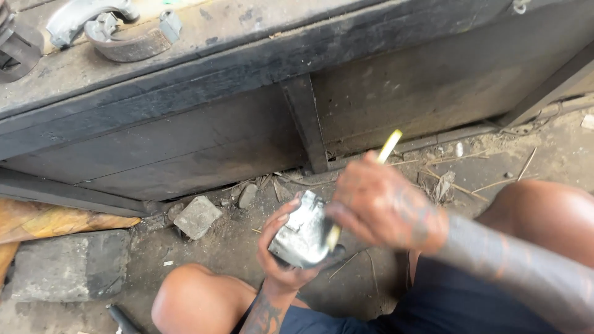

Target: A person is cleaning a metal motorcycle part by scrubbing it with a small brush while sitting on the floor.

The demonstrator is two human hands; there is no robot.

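Observation:
My left hand (279, 247) grips a small silvery metal part (303, 236) from below, between my knees. My right hand (382, 205) is closed around a thin yellow-handled brush (388, 147). The handle sticks up past my knuckles. Its dark lower end touches the metal part near its right edge. Both hands are greasy and sit close together above the dirty floor.
A dark, grimy wooden workbench (247, 68) fills the top, with curved metal brake shoes (130, 38) on it. A stone chunk (196, 216) and a flat block (71, 263) lie on the floor at left. Twigs and debris are scattered at right. My bare knees (185, 297) flank the hands.

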